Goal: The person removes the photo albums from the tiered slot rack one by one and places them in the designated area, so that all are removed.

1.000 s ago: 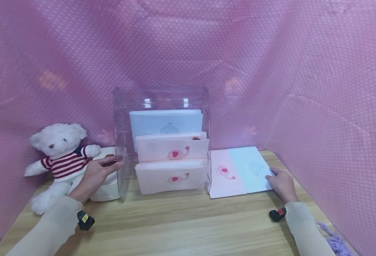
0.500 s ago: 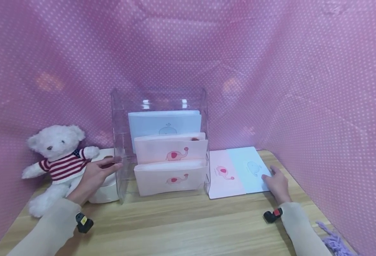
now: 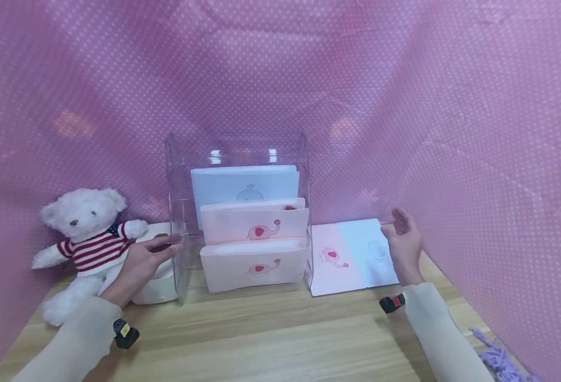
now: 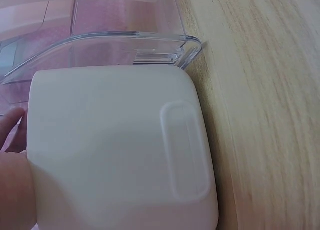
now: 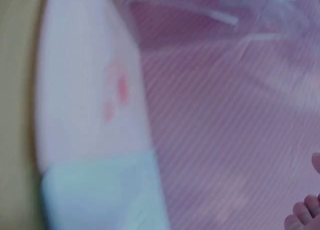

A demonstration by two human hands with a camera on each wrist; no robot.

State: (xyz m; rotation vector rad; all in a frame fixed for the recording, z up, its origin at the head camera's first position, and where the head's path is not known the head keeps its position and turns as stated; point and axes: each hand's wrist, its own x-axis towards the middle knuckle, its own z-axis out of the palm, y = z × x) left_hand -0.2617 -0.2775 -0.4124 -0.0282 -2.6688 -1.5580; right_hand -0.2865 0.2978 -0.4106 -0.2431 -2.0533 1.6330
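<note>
My left hand [image 3: 139,260] touches the left side wall of a clear plastic tiered rack [image 3: 177,270] with straight fingers, reaching over a white rounded box [image 3: 158,289]. In the left wrist view, that box [image 4: 110,140] covers much of the hand. Three folded pieces stand in the rack: a pale blue one [image 3: 223,185] with a whale and two pink ones [image 3: 228,270] with elephants. My right hand [image 3: 405,249] is raised, fingers extended and holding nothing, beside a flat pink-and-blue piece [image 3: 342,278] with a seam down its middle, like an opened folder.
A white teddy bear [image 3: 87,212] in a striped sweater leans at the far left, close to the box and my left forearm. Purple yarn strands [image 3: 497,361] lie at the lower right. Pink dotted cloth [image 3: 280,79] surrounds the wooden table [image 3: 261,339].
My right hand has let go of the right edge of the pink-and-blue piece, risen and turned upright, shifting slightly left. My left hand stays at the rack.
</note>
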